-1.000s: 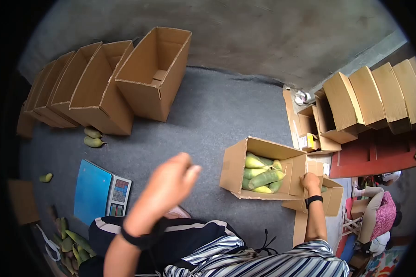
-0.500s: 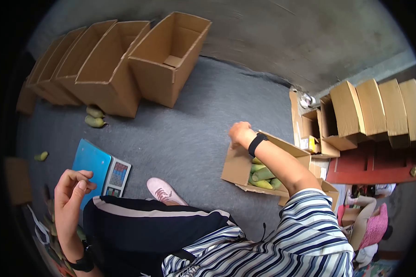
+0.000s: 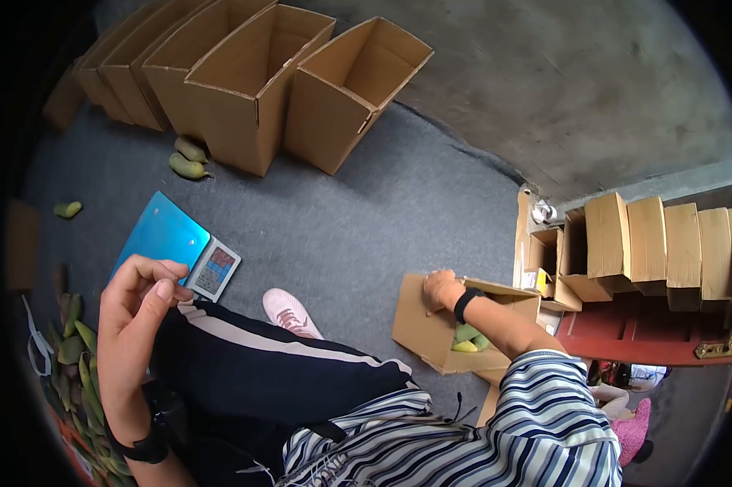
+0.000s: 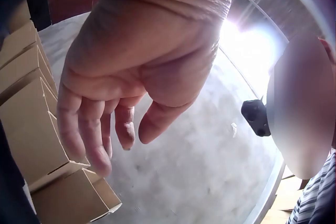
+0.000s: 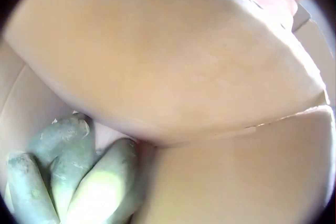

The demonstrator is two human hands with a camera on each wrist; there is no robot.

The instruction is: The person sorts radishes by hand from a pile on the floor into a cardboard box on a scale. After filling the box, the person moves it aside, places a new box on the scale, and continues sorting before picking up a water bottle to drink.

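A cardboard box (image 3: pixel 421 333) stands open on the floor, holding several green radishes (image 3: pixel 467 337), pale at one end. My right hand (image 3: pixel 442 292) grips the top edge of its left wall, and the forearm crosses above the opening. From inside, the right wrist view shows the box wall (image 5: pixel 157 66) over the radishes (image 5: pixel 100 182), with part of the hand beyond the rim. My left hand (image 3: pixel 134 312) is raised, loosely curled and holding nothing. In the head view it overlaps a digital scale with a blue platform (image 3: pixel 167 231).
A row of tall open cartons (image 3: pixel 228 114) lines the back left, with two radishes (image 3: pixel 189 168) before it. More radishes (image 3: pixel 82 365) are heaped at lower left. Folded cartons (image 3: pixel 609 243) stand at right beside a red door (image 3: pixel 626 333). A pink shoe (image 3: pixel 289 312) is on the floor.
My right hand has moved from the box's right end to its left wall. My left hand has drawn back from the middle to the lower left. The head view has shifted.
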